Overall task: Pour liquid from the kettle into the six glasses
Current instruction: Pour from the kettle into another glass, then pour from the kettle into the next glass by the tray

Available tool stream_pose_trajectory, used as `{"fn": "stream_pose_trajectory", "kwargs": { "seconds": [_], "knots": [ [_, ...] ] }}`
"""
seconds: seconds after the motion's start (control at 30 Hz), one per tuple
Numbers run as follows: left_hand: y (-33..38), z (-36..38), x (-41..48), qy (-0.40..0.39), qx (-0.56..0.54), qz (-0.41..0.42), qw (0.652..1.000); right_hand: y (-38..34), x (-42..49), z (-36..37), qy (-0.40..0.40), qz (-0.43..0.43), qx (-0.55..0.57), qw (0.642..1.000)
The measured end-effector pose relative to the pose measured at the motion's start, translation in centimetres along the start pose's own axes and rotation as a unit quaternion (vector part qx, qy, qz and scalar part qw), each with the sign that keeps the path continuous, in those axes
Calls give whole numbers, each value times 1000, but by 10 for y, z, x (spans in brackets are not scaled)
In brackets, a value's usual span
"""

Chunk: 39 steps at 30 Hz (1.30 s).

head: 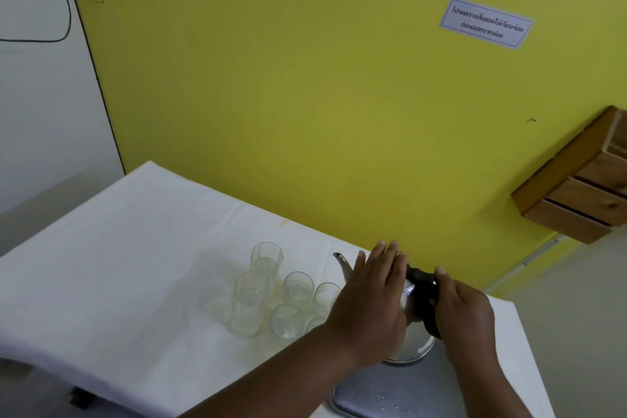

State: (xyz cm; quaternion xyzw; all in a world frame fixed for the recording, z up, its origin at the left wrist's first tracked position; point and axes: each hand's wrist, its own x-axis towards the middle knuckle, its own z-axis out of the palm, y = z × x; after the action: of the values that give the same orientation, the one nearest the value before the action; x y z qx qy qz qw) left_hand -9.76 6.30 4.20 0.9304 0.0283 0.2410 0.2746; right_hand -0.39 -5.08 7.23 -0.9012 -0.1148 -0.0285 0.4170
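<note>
A steel kettle (pixel 412 346) with a black handle (pixel 424 299) stands on the white-clothed table (pixel 135 265), its thin spout (pixel 341 261) aimed left toward the glasses. My right hand (pixel 464 316) is closed around the black handle. My left hand (pixel 369 299) lies flat over the kettle's top and left side, fingers spread, hiding the lid. Several clear glasses (pixel 298 288) stand clustered just left of the kettle; the two tall faceted ones (pixel 249 302) are farthest left. One glass is mostly hidden behind my left wrist.
A metal tray (pixel 390 397) lies at the table's near edge below the kettle. The yellow wall (pixel 305 95) runs close behind the table. A wooden wall shelf (pixel 583 187) juts out at the right. The table's left half is bare cloth.
</note>
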Motion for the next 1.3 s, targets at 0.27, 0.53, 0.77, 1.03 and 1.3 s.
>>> {"fn": "stream_pose_trajectory", "kwargs": {
  "seconds": [0.27, 0.53, 0.77, 1.03, 1.3],
  "knots": [
    [0, 18, -5, -45, -35, -32, 998, 6, 12, -12, -31, -29, -128, 991],
    [-5, 40, -13, -97, -55, -75, 991, 13, 16, -7, -61, -41, -227, 971],
    [-6, 43, -12, -96, -69, -78, 990, 10, 19, -9, -57, -67, -259, 962],
    [-5, 42, -15, -99, -70, -69, 990, 8, 16, -10, -55, -72, -272, 958],
    [-3, 38, -14, -103, -80, -71, 989, 3, 15, -14, -55, -79, -291, 952]
  ]
}}
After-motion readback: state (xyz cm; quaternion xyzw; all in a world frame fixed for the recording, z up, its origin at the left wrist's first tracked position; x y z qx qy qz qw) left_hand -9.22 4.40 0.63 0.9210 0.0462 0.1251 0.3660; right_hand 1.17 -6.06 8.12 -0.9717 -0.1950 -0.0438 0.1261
